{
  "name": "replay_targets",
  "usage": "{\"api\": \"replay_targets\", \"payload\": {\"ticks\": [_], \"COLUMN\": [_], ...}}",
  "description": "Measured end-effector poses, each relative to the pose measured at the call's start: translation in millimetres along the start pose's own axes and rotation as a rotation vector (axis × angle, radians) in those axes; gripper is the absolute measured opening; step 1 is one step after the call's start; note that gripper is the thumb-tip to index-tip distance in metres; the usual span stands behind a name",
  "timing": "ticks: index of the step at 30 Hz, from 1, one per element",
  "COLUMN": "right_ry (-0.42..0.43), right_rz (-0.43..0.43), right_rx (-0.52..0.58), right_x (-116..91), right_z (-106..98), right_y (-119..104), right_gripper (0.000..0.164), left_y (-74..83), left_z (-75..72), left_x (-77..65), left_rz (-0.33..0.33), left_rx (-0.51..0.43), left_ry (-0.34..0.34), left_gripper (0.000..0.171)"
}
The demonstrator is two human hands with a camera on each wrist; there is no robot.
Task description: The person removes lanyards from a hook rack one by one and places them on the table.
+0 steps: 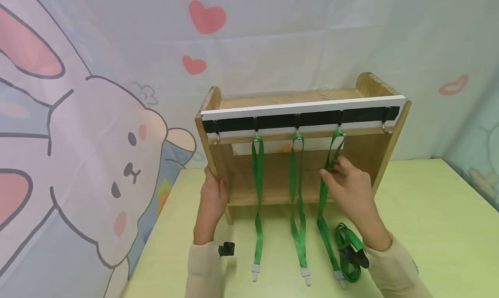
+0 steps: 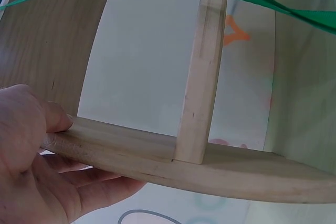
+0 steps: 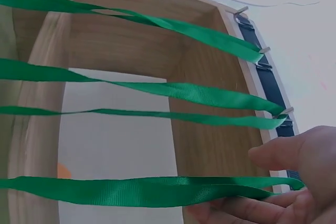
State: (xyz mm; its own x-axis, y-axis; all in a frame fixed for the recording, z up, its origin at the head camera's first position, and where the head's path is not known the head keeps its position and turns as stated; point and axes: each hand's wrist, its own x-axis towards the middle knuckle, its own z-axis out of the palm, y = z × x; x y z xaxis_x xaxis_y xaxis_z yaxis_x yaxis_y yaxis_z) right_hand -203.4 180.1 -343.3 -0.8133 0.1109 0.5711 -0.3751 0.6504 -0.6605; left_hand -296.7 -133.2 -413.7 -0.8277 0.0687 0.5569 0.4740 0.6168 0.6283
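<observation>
The left hand [image 1: 212,194] grips the side panel [image 1: 206,148] of the wooden shelf [image 1: 360,148], thumb inside and fingers outside. The right hand [image 1: 352,189] has its fingers behind the right-hand hanging lanyard [image 1: 322,202], touching it just below the hook, with the thumb apart from them. That green loop hangs on the fourth hook [image 1: 340,127], its clip [image 1: 340,278] low over the desk [image 1: 429,202].

To handle it well, a firm left grip should steady the shelf; the loop seems best guided low into the hook's bend, both runs untwisted, the fingers slipping out without lifting it.

Two more lanyards hang alongside, a middle one [image 1: 293,176] and a left one [image 1: 259,176]; the middle one is near enough to snag. The left end hook [image 1: 217,138] and right end hook [image 1: 385,128] are bare. A coiled lanyard [image 1: 343,263] lies beside the hanging clip, partly hidden by a black wrist mount [image 1: 355,256], which could catch on it.
</observation>
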Motion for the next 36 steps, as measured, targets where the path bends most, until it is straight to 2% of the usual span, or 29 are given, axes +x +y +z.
{"api": "replay_targets", "payload": {"ticks": [7, 11, 16, 20, 24, 28, 33, 36], "right_ry": [0.057, 0.102, 0.157, 0.195, 0.209, 0.215, 0.205, 0.186], "right_rz": [-0.043, -0.073, -0.162, -0.214, -0.218, -0.212, -0.194, -0.154], "right_rx": [0.023, 0.057, 0.114, 0.106, 0.089, 0.094, 0.168, 0.22], "right_x": [8.1, 10.4, 13.3, 14.6, 13.0, 8.6, -0.7, -6.3], "right_z": [8.2, 8.9, 9.8, 9.0, 6.6, 4.8, 3.1, 2.4], "right_y": [-4.3, -6.8, -8.9, -7.1, -5.5, -3.8, 1.7, 8.0], "right_gripper": [0.009, 0.006, 0.012, 0.024, 0.029, 0.025, 0.025, 0.029], "left_y": [-0.3, 0.1, 0.1, 1.9, 2.7, 1.3, 0.8, 0.9], "left_z": [0.2, -0.1, -0.9, -1.9, -0.8, 0.7, 0.0, 0.5], "left_x": [-0.8, -1.0, -0.9, -1.0, -1.1, -0.9, -0.8, -0.1], "left_rz": [-0.007, -0.001, -0.005, -0.017, 0.006, 0.028, 0.031, 0.035], "left_rx": [-0.019, -0.02, -0.016, -0.014, -0.005, 0.018, 0.023, 0.018], "left_ry": [-0.021, -0.027, -0.025, -0.025, -0.013, 0.005, 0.015, 0.014], "left_gripper": [0.053, 0.053, 0.053, 0.053, 0.053, 0.052, 0.052, 0.053]}}
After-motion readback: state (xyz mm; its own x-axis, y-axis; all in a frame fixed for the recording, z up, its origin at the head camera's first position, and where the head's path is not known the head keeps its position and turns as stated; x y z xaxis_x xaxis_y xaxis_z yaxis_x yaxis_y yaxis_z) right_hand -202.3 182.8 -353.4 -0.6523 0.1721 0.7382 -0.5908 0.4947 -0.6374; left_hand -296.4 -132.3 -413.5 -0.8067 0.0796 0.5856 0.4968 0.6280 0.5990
